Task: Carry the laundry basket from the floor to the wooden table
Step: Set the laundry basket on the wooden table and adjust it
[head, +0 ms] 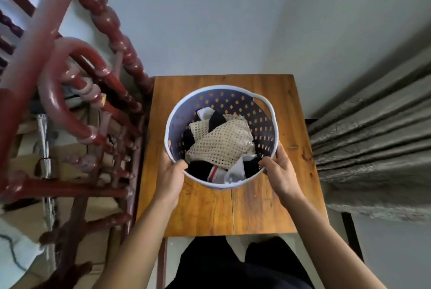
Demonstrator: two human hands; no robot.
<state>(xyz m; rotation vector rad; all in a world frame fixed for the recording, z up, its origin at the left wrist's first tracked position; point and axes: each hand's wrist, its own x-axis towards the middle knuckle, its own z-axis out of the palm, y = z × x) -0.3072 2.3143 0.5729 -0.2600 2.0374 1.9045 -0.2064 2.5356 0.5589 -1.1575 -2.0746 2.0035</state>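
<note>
A round pale-blue laundry basket (235,97) with perforated walls is over the middle of the wooden table (256,209). Whether its base rests on the tabletop I cannot tell. Inside lie a cream mesh cloth (224,141) and black and white clothes. My left hand (170,178) grips the near-left rim, thumb over the edge. At the near-right rim my right hand (281,172) holds on the same way. Both forearms reach in from the bottom of the view.
A dark red turned-wood frame (112,32) stands close along the table's left side, with cardboard boxes (67,160) behind it. A grey curtain (373,137) hangs at the right. A white wall (210,20) lies behind the table. My dark trousers (233,265) are at the table's near edge.
</note>
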